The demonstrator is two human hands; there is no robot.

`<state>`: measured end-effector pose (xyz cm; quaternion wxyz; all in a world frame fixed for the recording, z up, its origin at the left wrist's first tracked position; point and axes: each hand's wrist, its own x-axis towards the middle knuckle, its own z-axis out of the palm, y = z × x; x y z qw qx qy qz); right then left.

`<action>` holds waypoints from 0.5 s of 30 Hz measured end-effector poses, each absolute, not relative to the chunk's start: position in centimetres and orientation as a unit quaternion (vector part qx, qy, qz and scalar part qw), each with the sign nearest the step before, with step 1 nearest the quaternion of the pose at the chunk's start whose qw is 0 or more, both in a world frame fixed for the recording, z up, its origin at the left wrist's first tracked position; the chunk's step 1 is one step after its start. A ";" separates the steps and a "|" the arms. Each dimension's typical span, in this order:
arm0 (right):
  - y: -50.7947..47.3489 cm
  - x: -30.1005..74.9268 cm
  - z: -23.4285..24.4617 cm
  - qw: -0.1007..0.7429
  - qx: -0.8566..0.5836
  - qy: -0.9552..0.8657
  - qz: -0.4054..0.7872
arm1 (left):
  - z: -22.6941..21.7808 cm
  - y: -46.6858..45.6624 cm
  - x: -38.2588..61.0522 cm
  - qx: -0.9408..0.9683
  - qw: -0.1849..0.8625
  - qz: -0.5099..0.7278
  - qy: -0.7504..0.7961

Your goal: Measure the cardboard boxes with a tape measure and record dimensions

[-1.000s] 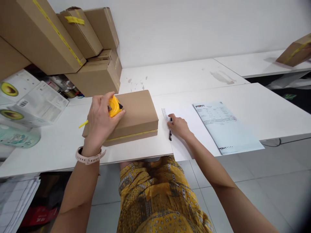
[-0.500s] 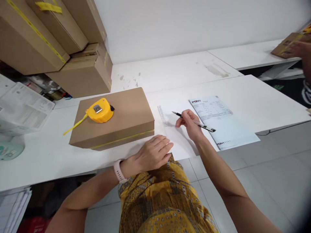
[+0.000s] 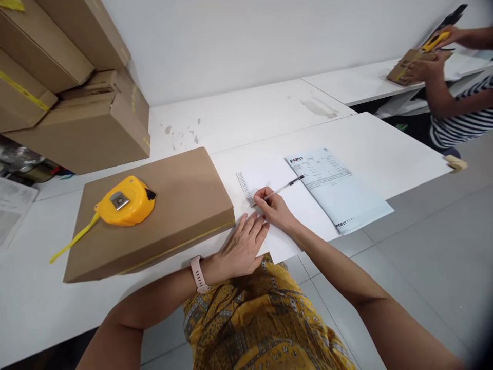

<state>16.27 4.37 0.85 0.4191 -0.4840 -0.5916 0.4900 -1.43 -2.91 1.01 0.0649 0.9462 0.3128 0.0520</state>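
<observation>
- Your right hand [image 3: 271,206]: thumb and fingers pinched round a pen [image 3: 284,187], point down at the small column of figures along the sheet's left margin; pen's far end slants up and away, to the right.
- Your left hand [image 3: 244,246]: palm down, fingers extended and slightly apart, gripping nothing; fingertips reach over the left edge of the white sheet [image 3: 304,213], just beside the right hand.
- The sheet lies on the tabletop [image 3: 370,146], its near corner jutting past the front edge.
- Right of it, a pale blue printed document [image 3: 339,192], headed PONY, overlaps the sheet's right side.
- Left of your hands, a closed cardboard box [image 3: 185,190] lies flat, yellow tape along its near side.
- On the box, toward its left end: a yellow tape measure [image 3: 129,201], blade pulled partly out and running past the box's left edge.
- Far left, against the wall: stacked cartons [image 3: 82,133].
- Far right: a co-worker's hand [image 3: 421,70] steadies a small box [image 3: 402,67].
</observation>
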 end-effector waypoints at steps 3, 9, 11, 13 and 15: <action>4.6 16.5 0.9 0.441 -0.475 -0.573 0.502 | 1.3 -3.0 -1.4 0.944 0.074 0.059 0.317; 4.3 16.7 0.4 0.439 -0.505 -0.568 0.479 | 1.4 -3.0 -1.4 0.942 0.064 0.056 0.325; 4.1 16.7 0.3 0.428 -0.511 -0.589 0.456 | 1.6 -3.1 -1.4 0.944 0.057 0.045 0.323; 4.0 16.7 0.3 0.418 -0.513 -0.606 0.441 | 1.8 -3.1 -1.3 0.944 0.049 0.036 0.325; 3.9 16.7 0.3 0.406 -0.512 -0.618 0.437 | 1.9 -3.1 -1.3 0.943 0.042 0.032 0.327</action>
